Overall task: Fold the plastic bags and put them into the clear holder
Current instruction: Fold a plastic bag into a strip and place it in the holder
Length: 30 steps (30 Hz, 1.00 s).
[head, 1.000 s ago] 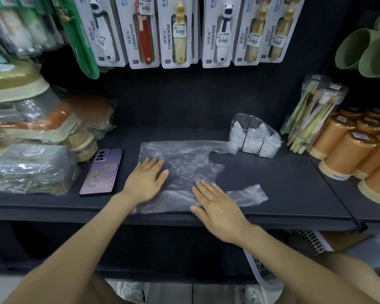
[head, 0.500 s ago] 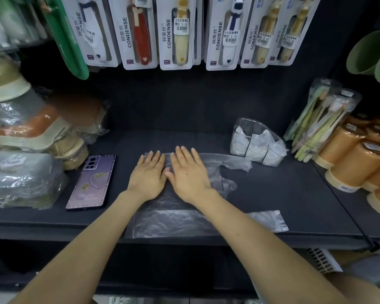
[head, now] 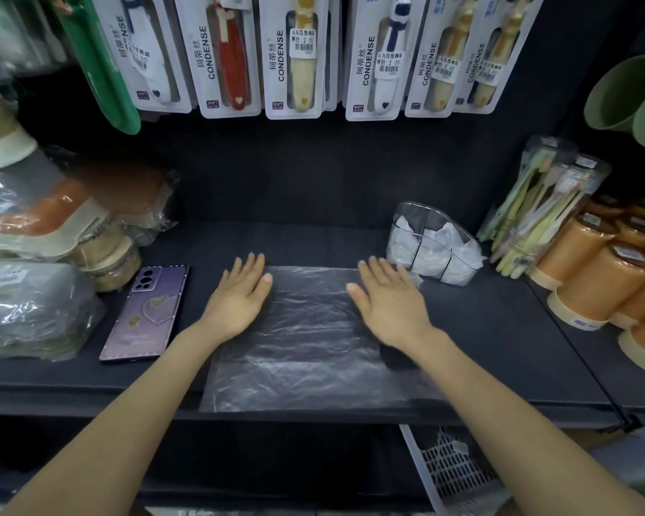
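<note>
A see-through plastic bag lies flat on the dark shelf, and its near edge comes right up to the front of the shelf. The left hand lies flat on the bag's left side with its fingers straight. It holds nothing. The right hand lies flat on the bag's right side, fingers straight too, and holds nothing. The two hands are apart, with bare bag between them. The clear holder stands at the back right, just beside the bag's far corner. It has white folded bags in it. A purple phone lies on the shelf, left of the left hand.
</note>
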Tool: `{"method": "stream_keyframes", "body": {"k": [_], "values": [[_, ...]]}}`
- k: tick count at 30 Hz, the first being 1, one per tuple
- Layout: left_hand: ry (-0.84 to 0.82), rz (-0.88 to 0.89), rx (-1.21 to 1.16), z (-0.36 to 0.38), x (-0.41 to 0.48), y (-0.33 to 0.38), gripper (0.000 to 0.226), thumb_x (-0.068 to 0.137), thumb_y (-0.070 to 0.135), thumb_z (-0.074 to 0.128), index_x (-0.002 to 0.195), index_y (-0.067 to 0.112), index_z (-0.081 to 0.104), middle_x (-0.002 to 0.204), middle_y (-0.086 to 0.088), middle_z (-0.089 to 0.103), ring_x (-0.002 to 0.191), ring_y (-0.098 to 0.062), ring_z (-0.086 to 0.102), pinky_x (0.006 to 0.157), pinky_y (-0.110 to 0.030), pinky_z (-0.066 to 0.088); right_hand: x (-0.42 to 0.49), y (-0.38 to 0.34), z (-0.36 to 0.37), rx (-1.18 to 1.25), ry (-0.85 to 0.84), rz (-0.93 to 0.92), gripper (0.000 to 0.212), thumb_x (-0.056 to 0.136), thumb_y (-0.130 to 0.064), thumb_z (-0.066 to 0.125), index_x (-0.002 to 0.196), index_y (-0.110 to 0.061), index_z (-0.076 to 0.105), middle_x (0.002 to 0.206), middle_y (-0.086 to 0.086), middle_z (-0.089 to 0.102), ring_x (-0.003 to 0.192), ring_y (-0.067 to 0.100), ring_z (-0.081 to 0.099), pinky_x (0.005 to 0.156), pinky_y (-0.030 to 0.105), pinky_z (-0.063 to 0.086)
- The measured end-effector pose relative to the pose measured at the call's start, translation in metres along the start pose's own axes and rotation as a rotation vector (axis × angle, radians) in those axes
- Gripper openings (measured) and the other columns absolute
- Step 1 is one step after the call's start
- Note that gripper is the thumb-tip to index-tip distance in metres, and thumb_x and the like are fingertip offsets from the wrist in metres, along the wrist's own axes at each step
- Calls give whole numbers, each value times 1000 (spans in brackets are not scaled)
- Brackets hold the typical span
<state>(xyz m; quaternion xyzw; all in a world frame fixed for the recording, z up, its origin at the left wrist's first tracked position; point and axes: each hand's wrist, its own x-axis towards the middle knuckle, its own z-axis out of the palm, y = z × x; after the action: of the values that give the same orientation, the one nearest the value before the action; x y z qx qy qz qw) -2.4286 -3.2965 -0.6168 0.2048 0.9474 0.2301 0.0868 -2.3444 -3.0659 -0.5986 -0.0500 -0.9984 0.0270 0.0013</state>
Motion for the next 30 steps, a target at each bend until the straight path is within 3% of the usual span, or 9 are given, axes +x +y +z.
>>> {"method": "stream_keyframes", "body": {"k": [3, 6, 11, 14, 17, 21, 24, 27, 30], "values": [[121, 99, 182, -3, -29, 7, 75, 93, 59, 1, 152, 14, 12, 159, 0, -2, 146, -14, -10, 115, -25, -12, -27, -53, 3, 33, 61, -166, 83, 87, -54, -5, 150, -9, 24, 157, 10, 24, 147, 23, 17, 118, 37, -4], [132, 233, 305, 15, -72, 8, 86, 85, 63, -14, 149, 11, 12, 155, 1, 2, 142, -11, -7, 115, -23, -13, -46, -80, 25, 26, 68, -249, 68, 94, -47, 17, 136, -6, 52, 140, 13, 51, 134, 24, 44, 115, 47, 22], [35, 158, 303, 30, -87, -7, 106, 63, 74, -36, 150, 22, -4, 150, 11, -14, 140, -4, -16, 112, -22, -19, -59, -41, 33, 61, -64, -193, 93, 77, -65, -20, 153, -17, 3, 161, -1, -1, 148, 13, -6, 116, 34, -16], [11, 149, 369, 29, -86, 0, 94, 70, 66, -23, 152, 24, -4, 153, 10, -17, 145, -9, -16, 112, -24, -19, -68, -6, 29, 35, -56, -108, 95, 77, -68, -21, 154, -18, 2, 161, -1, -1, 148, 12, -5, 117, 34, -12], [-38, 133, 351, 26, -86, -1, 92, 71, 64, -18, 153, 24, -2, 160, 5, -10, 147, -12, -13, 114, -26, -17, -81, -7, 20, 61, 103, -134, 97, 86, -67, -18, 149, -11, 29, 156, 4, 28, 145, 18, 23, 119, 37, 6], [-2, 102, 34, 18, -87, -2, 62, 100, 54, 26, 152, 22, 18, 161, 1, 8, 148, -11, -1, 117, -24, -5, -106, -28, 21, 51, 236, -432, 68, 86, -65, 44, 124, -14, 64, 130, 4, 61, 122, 19, 57, 106, 44, 38], [170, 99, -259, 11, -100, -5, 46, 95, 45, 53, 135, 22, 54, 151, 0, 39, 143, -12, 26, 119, -29, 15, -121, -32, 31, -17, 286, -497, 47, 71, -45, 80, 107, -16, 73, 115, 2, 70, 106, 19, 67, 91, 41, 52], [128, 147, -389, 3, -121, -8, 49, 78, 69, 49, 102, 33, 73, 119, 17, 64, 119, -2, 52, 108, -31, 35, -133, -31, 32, 118, 440, -487, 5, 79, -20, 72, 78, -18, 76, 85, -1, 75, 78, 18, 72, 64, 32, 59], [65, 133, -706, -1, -139, -5, 58, 76, 75, 51, 92, 26, 77, 106, 11, 71, 108, -4, 61, 103, -25, 39, -142, -34, 11, 291, 355, -332, 31, 91, -30, 50, 73, -23, 74, 71, -7, 72, 62, 10, 66, 50, 28, 52]]}}
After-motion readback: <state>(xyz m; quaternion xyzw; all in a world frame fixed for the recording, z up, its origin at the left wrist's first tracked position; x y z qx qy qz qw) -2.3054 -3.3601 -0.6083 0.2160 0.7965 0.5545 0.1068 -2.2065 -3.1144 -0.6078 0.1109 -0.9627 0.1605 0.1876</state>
